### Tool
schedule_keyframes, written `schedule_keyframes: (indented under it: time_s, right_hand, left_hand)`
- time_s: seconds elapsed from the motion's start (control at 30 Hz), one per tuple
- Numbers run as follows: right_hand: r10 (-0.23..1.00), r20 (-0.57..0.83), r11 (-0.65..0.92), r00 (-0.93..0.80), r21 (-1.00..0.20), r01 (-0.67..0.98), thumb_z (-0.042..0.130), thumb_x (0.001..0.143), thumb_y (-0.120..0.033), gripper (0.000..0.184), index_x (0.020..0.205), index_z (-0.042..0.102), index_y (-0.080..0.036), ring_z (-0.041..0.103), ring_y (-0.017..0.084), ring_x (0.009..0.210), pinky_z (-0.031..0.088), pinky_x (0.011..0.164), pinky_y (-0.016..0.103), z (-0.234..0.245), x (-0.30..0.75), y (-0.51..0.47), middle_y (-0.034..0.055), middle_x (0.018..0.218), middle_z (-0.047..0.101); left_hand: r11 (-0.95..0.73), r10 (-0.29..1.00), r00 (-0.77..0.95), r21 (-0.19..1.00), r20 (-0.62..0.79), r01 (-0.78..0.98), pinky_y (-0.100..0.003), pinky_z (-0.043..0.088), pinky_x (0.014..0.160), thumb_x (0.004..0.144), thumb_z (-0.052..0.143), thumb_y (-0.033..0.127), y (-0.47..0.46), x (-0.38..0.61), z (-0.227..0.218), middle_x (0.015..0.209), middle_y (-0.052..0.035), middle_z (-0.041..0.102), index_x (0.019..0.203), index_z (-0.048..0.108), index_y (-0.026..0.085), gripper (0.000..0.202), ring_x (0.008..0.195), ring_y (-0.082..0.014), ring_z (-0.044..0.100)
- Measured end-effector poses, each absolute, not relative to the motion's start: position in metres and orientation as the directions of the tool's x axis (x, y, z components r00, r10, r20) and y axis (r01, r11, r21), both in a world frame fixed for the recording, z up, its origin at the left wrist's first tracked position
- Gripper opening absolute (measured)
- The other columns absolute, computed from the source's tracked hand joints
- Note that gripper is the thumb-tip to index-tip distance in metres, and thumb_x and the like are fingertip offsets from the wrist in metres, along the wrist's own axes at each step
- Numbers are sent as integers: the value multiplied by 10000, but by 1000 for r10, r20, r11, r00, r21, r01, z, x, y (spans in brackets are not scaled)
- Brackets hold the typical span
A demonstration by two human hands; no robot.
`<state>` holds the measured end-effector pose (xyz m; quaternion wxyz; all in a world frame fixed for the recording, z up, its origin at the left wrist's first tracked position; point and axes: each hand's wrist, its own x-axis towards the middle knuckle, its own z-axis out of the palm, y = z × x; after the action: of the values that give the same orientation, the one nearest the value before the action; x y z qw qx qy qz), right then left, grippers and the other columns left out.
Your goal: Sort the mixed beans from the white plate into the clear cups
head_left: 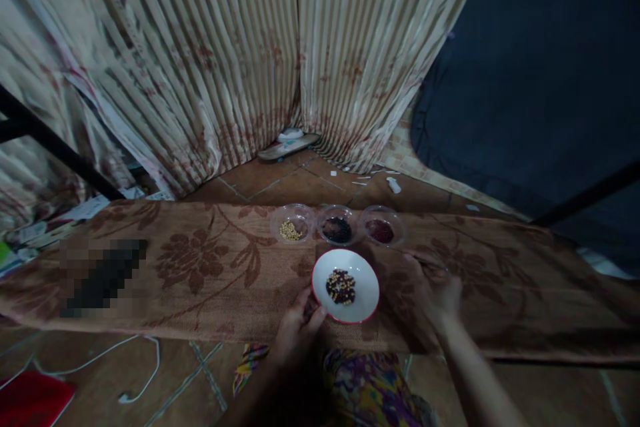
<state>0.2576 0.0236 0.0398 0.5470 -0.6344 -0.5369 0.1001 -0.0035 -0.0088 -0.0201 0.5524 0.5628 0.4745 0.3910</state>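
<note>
My left hand (299, 323) is closed on the left rim of a white bowl (366, 290) with a red edge, thumb on the near side. A small heap of mixed dark and yellow beans (341, 287) lies in the bowl. To the bowl's right, my right hand (437, 287) is over the cloth, blurred, its fingers drawn together around something thin and dim. Behind the bowl stand three clear plastic cups in a row: one with yellow beans (290, 231), one with black beans (338, 230), one with dark red beans (381, 231).
A brown flower-patterned cloth (240, 300) covers the long bench. A dark pixelated patch (107, 277) is at its left end. Striped curtains (225, 67) hang behind; a dark blue covered shape (540, 67) stands right. A white cable (159, 353) lies on the tiled floor.
</note>
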Motion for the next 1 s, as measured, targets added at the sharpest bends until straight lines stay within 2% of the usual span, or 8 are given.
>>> schedule_keyframes:
  time_s: [0.13,0.23,0.37,0.57,0.67,0.77,0.87,1.0]
  right_hand:
    - [737,513,213,441,-795,568,584,815,-444,314,839,718,-161,681,237,830,523,785,376,49,277,61,112,880,738]
    - [743,477,178,469,-816,549,581,816,-450,325,836,714,-154,684,243,797,527,760,374,45,282,74,117,854,740]
    - [730,465,183,501,-840,511,587,819,-429,311,861,712,-147,678,233,813,527,764,366,33,275,63,122,883,735]
    - [789,289,73,543,-921,384,633,790,-430,292,855,718,-159,682,235,840,536,752,353,6,256,16,111,906,735]
    - [863,186,2,470,-931,364,642,780,-467,322,881,723,-172,686,245,845,538,759,364,-4,249,-6,103,909,736]
    - [931,147,-8,335,-908,418,622,801,-474,313,893,725,-194,680,244,898,531,790,356,-6,244,-21,91,951,732]
    - [960,153,24,233,-878,479,574,842,-470,312,910,723,-205,666,234,946,517,828,347,-2,239,-27,87,997,719]
    - [955,199,53,221,-846,531,537,862,-481,324,887,714,-210,665,229,923,511,825,351,1,233,-24,80,960,716]
  left_hand:
    - [71,965,247,994,-88,79,-272,466,883,872,549,365,-8,-3,-22,1004,-47,684,1270,509,193,435,946,-198,618]
    - [92,961,251,990,-117,111,-279,480,852,859,559,385,-7,-4,-25,934,-42,690,1264,525,188,452,879,-200,623]
    - [72,971,220,993,-92,97,-294,478,863,857,559,383,-8,-4,-26,942,-36,687,1286,511,188,473,901,-202,616]
    - [33,971,224,978,-81,208,-266,469,766,875,540,371,-8,-6,-26,842,-13,640,1292,499,176,462,782,-167,579]
    - [32,967,238,967,-94,251,-242,456,699,882,530,372,-7,-7,-26,787,5,615,1284,500,174,449,726,-150,562]
    - [28,968,233,965,-92,262,-234,450,693,879,533,364,-7,-7,-25,800,8,620,1277,501,179,441,728,-144,567]
    - [31,971,219,964,-91,263,-228,445,665,867,545,361,-7,-6,-23,776,14,615,1243,527,181,417,697,-139,563]
    - [43,970,224,974,-94,221,-226,452,672,865,541,328,-8,-4,-19,817,0,629,1221,537,184,384,721,-142,567]
